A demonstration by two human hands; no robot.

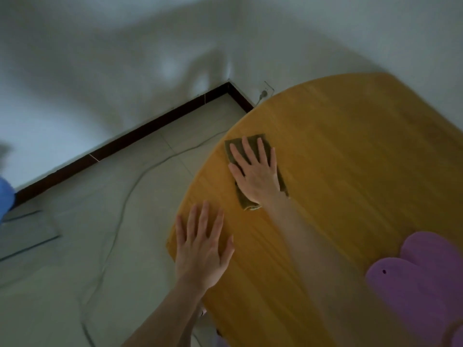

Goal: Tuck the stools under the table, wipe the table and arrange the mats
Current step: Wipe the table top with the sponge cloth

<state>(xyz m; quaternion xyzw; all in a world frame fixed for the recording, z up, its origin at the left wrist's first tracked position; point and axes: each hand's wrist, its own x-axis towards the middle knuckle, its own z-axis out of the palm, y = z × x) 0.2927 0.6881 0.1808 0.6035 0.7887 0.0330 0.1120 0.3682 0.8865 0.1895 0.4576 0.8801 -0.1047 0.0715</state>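
A yellow wooden table (350,151) with a rounded corner fills the right half of the head view. My right hand (255,171) lies flat, fingers spread, on a folded olive-green cloth (234,149) near the table's left edge. Flat on the bare wood at the near-left corner rests my left hand (201,249), holding nothing. A purple mat (421,274) with rounded lobes sits on the table at the lower right. No stool is clearly in view.
Pale floor tiles (75,271) lie to the left, crossed by a thin grey cable (130,191). A dark skirting board (125,141) runs along white walls to a corner with a wall socket (265,92). Something blue (5,196) shows at the left edge.
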